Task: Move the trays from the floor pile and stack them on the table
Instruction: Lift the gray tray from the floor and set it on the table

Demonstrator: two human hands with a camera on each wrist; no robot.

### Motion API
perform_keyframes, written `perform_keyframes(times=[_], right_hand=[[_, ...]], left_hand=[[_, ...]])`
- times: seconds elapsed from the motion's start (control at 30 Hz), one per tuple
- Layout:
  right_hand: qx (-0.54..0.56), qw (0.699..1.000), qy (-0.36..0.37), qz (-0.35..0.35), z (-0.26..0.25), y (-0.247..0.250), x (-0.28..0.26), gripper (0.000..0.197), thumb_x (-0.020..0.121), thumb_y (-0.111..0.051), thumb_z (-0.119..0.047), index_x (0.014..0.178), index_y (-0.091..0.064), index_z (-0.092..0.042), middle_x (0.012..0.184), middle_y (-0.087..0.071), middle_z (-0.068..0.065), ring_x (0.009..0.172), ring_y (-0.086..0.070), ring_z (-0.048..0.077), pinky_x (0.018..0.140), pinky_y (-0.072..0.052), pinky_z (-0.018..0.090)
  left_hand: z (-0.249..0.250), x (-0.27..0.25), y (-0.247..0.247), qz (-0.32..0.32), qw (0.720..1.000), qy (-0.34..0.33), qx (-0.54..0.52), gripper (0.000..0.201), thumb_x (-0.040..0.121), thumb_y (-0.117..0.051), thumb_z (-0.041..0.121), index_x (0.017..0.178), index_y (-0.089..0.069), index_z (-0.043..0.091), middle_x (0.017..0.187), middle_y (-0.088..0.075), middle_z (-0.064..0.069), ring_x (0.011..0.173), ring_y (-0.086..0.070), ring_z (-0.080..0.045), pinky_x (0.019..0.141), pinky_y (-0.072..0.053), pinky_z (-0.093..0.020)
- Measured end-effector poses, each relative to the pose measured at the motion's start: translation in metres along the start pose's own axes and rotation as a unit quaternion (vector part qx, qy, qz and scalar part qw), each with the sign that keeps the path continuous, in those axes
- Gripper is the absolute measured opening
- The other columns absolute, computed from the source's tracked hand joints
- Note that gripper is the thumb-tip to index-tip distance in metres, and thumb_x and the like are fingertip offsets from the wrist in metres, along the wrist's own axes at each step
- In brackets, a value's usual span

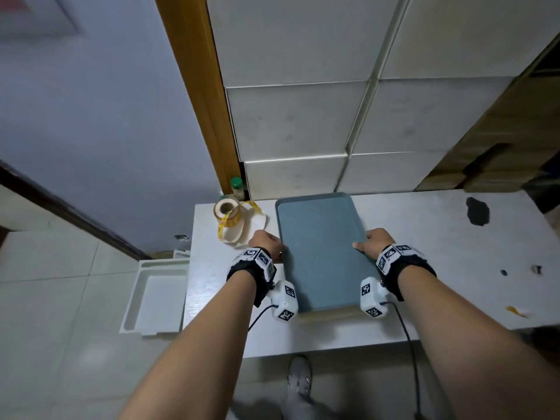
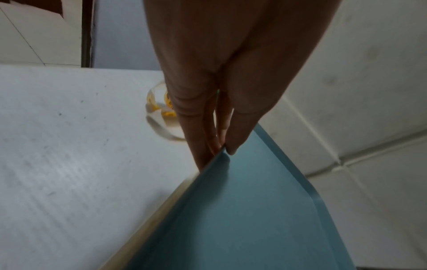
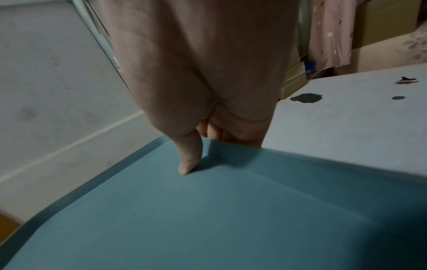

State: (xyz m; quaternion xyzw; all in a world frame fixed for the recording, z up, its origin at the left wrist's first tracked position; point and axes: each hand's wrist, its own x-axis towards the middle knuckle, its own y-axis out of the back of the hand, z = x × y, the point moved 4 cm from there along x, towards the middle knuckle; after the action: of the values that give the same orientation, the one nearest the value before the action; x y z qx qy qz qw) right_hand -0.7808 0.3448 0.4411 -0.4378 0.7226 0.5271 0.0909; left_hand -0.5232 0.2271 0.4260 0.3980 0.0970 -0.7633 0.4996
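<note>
A blue-grey tray [image 1: 321,253] lies lengthwise on the white table [image 1: 439,262], on top of a cream tray [image 1: 327,316] whose edge shows at the near end. My left hand [image 1: 268,244] pinches the blue tray's left rim. In the left wrist view the thumb lies on top and the fingers [image 2: 208,138] run under the rim of the blue tray [image 2: 254,210]. My right hand [image 1: 374,242] grips the right rim. In the right wrist view the thumb [image 3: 189,159] presses the inside of the blue tray [image 3: 208,219], the fingers hidden below.
A tape roll [image 1: 227,212] with loose yellow tape and a small green-capped bottle [image 1: 238,187] sit at the table's far left corner. White trays [image 1: 157,295] lie on the floor left of the table. A dark stain [image 1: 477,210] marks the right. White boxes stand behind.
</note>
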Motion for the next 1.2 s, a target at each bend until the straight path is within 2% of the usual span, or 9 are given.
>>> perform_keyframes(times=[0.13, 0.23, 0.33, 0.4, 0.53, 0.83, 0.9, 1.0, 1.2], right_hand=[[-0.054, 0.998, -0.022, 0.013, 0.032, -0.014, 0.022, 0.023, 0.086, -0.057, -0.011, 0.104, -0.068, -0.001, 0.105, -0.069, 0.018, 0.093, -0.065, 0.032, 0.076, -0.048, 0.029], [-0.075, 0.996, -0.039, 0.015, 0.046, -0.023, 0.032, 0.012, 0.085, -0.054, -0.006, 0.075, -0.059, -0.004, 0.087, -0.061, 0.018, 0.079, -0.055, 0.028, 0.069, -0.039, 0.026], [-0.092, 0.995, -0.036, 0.028, 0.055, -0.029, 0.046, 0.032, 0.082, -0.052, -0.001, 0.055, -0.038, -0.013, 0.078, -0.05, 0.012, 0.074, -0.047, 0.025, 0.067, -0.037, 0.025], [-0.09, 0.995, -0.027, 0.028, 0.055, -0.033, 0.052, 0.031, 0.08, -0.053, 0.002, 0.054, -0.042, -0.01, 0.072, -0.05, 0.011, 0.071, -0.047, 0.024, 0.065, -0.038, 0.024], [-0.062, 0.997, -0.014, 0.043, 0.055, -0.035, 0.062, 0.016, 0.078, -0.057, 0.006, 0.08, -0.072, 0.002, 0.088, -0.072, 0.019, 0.087, -0.067, 0.032, 0.08, -0.056, 0.031], [-0.046, 0.997, -0.017, 0.066, 0.058, -0.039, 0.078, 0.024, 0.084, -0.052, -0.004, 0.093, -0.074, -0.005, 0.102, -0.073, 0.014, 0.097, -0.067, 0.034, 0.086, -0.056, 0.033], [-0.051, 0.997, -0.009, 0.061, 0.056, -0.039, 0.078, 0.024, 0.082, -0.058, -0.007, 0.104, -0.068, -0.01, 0.109, -0.07, 0.012, 0.103, -0.064, 0.033, 0.085, -0.052, 0.03], [-0.062, 0.997, -0.014, 0.051, 0.055, -0.04, 0.079, 0.037, 0.08, -0.066, -0.011, 0.115, -0.052, -0.008, 0.112, -0.062, 0.014, 0.103, -0.062, 0.034, 0.078, -0.047, 0.03], [-0.126, 0.99, -0.055, -0.012, 0.06, -0.043, 0.085, 0.033, 0.077, -0.077, -0.018, 0.069, -0.047, -0.008, 0.077, -0.059, 0.009, 0.075, -0.056, 0.026, 0.065, -0.044, 0.026]], left_hand=[[-0.022, 0.012, -0.024, 0.042, 0.995, 0.009, 0.085, 0.022, 0.072, -0.072, 0.0, 0.054, -0.065, 0.009, 0.079, -0.075, -0.02, 0.076, -0.076, -0.033, 0.072, -0.063, -0.044], [-0.039, 0.026, -0.035, 0.054, 0.994, 0.022, 0.096, 0.022, 0.068, -0.072, 0.001, 0.053, -0.064, 0.015, 0.084, -0.076, -0.021, 0.082, -0.075, -0.035, 0.077, -0.063, -0.043], [-0.047, 0.033, -0.04, 0.068, 0.992, 0.035, 0.102, 0.026, 0.067, -0.076, 0.003, 0.051, -0.061, 0.018, 0.087, -0.076, -0.02, 0.086, -0.074, -0.035, 0.08, -0.062, -0.041], [-0.05, 0.036, -0.042, 0.081, 0.99, 0.035, 0.112, 0.027, 0.069, -0.071, 0.002, 0.048, -0.06, 0.016, 0.085, -0.076, -0.019, 0.083, -0.074, -0.035, 0.079, -0.062, -0.04], [-0.051, 0.045, -0.045, 0.093, 0.987, 0.04, 0.126, 0.026, 0.069, -0.07, 0.003, 0.049, -0.061, 0.016, 0.075, -0.073, -0.016, 0.079, -0.075, -0.033, 0.076, -0.063, -0.042], [-0.053, 0.056, -0.051, 0.101, 0.985, 0.057, 0.124, 0.024, 0.072, -0.081, 0.014, 0.06, -0.061, 0.021, 0.092, -0.075, -0.016, 0.086, -0.074, -0.032, 0.086, -0.061, -0.038], [-0.053, 0.053, -0.053, 0.092, 0.983, 0.066, 0.142, 0.015, 0.075, -0.079, 0.017, 0.078, -0.064, 0.017, 0.096, -0.071, -0.01, 0.093, -0.071, -0.031, 0.09, -0.058, -0.035], [-0.059, 0.051, -0.053, 0.098, 0.979, 0.079, 0.158, 0.039, 0.078, -0.078, 0.021, 0.108, -0.057, 0.01, 0.102, -0.057, -0.007, 0.104, -0.063, -0.032, 0.089, -0.05, -0.034], [-0.064, 0.054, -0.057, 0.083, 0.982, 0.098, 0.139, 0.03, 0.076, -0.08, 0.027, 0.065, -0.057, 0.011, 0.089, -0.074, -0.016, 0.078, -0.071, -0.03, 0.082, -0.061, -0.042]])
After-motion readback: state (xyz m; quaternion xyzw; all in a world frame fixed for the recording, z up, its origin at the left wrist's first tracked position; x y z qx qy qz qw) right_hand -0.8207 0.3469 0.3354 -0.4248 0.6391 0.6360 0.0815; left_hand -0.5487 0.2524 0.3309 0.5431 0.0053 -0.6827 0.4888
